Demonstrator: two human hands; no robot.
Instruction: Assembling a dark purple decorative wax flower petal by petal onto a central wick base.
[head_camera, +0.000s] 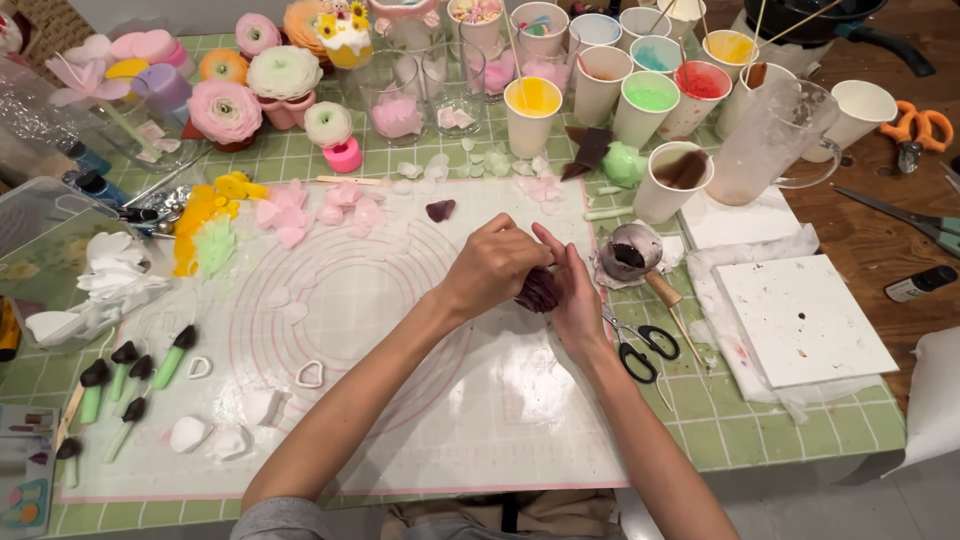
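Note:
Both of my hands meet over the middle of a translucent mat (400, 400) printed with pink circles. My left hand (492, 264) and my right hand (572, 290) together hold a small dark purple flower-like piece (538, 290), fingers curled around it. One loose dark purple petal (440, 210) lies on the mat just beyond my hands. A small metal ladle (630, 254) with dark material in it rests right of my right hand.
Paper cups of coloured material (650, 100) stand at the back, with a clear jug (765, 145). Finished pastel flowers (225, 110) are at the back left, pink petals (290, 215) near them. Black scissors (640, 345), white boards (800, 320), green-handled tools (125, 385) surround the mat.

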